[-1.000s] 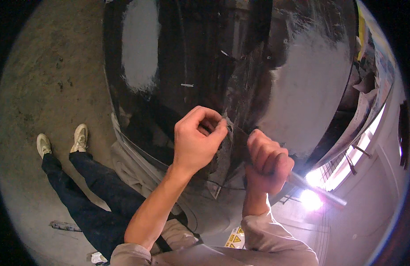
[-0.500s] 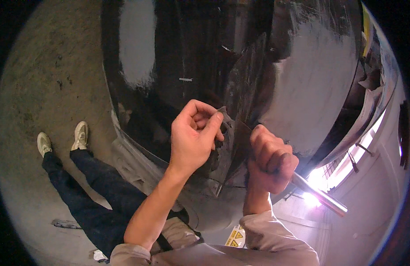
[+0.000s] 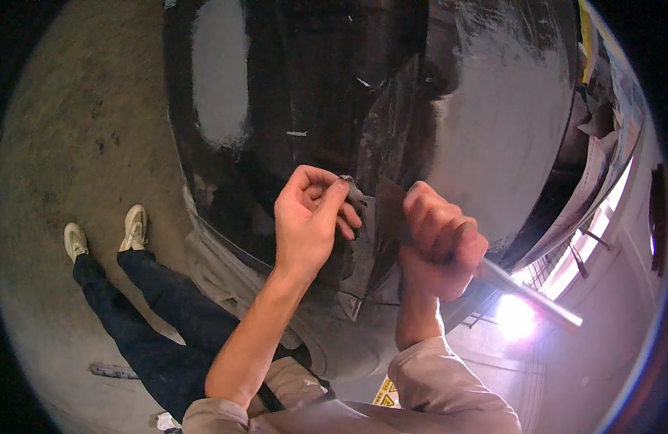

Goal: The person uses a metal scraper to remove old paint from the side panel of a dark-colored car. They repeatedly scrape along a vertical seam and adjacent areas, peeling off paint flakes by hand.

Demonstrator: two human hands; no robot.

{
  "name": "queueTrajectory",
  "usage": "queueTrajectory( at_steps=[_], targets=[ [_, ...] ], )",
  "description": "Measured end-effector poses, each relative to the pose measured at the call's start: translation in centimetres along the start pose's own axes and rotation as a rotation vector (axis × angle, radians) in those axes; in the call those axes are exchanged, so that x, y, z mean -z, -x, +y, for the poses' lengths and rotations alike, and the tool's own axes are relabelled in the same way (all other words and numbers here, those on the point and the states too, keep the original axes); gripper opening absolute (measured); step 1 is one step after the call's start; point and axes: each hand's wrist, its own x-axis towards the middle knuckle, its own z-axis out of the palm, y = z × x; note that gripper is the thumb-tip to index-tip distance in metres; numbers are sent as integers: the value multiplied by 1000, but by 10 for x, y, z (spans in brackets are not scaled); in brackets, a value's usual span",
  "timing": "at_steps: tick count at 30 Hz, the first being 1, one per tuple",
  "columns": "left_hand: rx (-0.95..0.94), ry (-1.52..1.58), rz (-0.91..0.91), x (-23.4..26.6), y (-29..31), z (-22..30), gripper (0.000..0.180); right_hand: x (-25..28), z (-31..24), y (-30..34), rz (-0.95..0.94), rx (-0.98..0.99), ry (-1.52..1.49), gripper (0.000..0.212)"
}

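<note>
My left hand is closed, thumb and forefinger pinching the ragged end of a torn grey strip that rises off the dark curved panel. A scraper is gripped in my right fist. Its flat brownish blade lies against the panel just right of the strip, and its shiny metal tube handle sticks out past the heel of my hand. My fingers cover the middle of the tool. Along the blade's line, the panel is scuffed and scratched.
Grey patches, one narrow and one broad, lie on the panel. Dark-trousered legs in pale shoes are at left, beside a dark bar on the floor. A bright light glares at right, near a yellow warning label.
Both hands have shifted slightly, and the torn strip is lifted a little further left with my left hand. The scraper's handle end has swung up and to the right.
</note>
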Motion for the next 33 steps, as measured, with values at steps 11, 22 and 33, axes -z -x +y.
queueTrajectory(
  at_steps=[11,22,33],
  targets=[
    [79,19,-9,11,1,4,10,4,-7,26,-64,-61,-26,49],
    [-224,-479,-103,10,20,4,16,21,-38,21,136,0,-245,63],
    [-76,-542,-92,2,38,-30,13,28,-27,38,-26,-40,-104,59]
  ],
)
